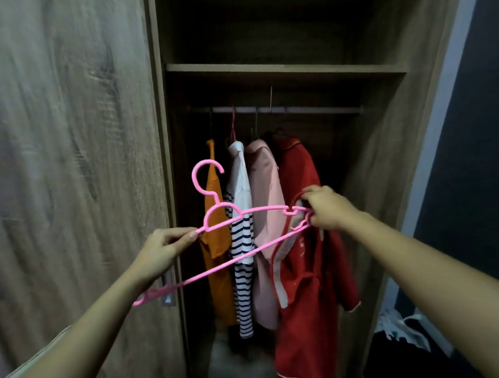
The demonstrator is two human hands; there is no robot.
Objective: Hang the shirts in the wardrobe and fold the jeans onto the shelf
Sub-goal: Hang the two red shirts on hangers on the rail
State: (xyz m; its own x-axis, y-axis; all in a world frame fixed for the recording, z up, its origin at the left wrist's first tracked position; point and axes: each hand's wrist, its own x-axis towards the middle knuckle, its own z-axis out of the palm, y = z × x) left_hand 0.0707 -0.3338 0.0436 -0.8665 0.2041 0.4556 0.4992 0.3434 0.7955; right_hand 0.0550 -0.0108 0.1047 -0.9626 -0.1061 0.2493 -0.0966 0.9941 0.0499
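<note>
The pink hanger [266,209] is held in front of the open wardrobe [385,152], below the rail [310,110], with its hook up. The left hand [164,248] pinches the hanger's left arm between thumb and fingertips. The right hand [327,208] is clamped on the hanger's right end together with the neckline of the red shirt [312,315]. An orange shirt [218,277], a striped shirt [243,290] and a pink shirt [264,188] hang from the rail's left half. The shelf [279,67] lies above the rail.
</note>
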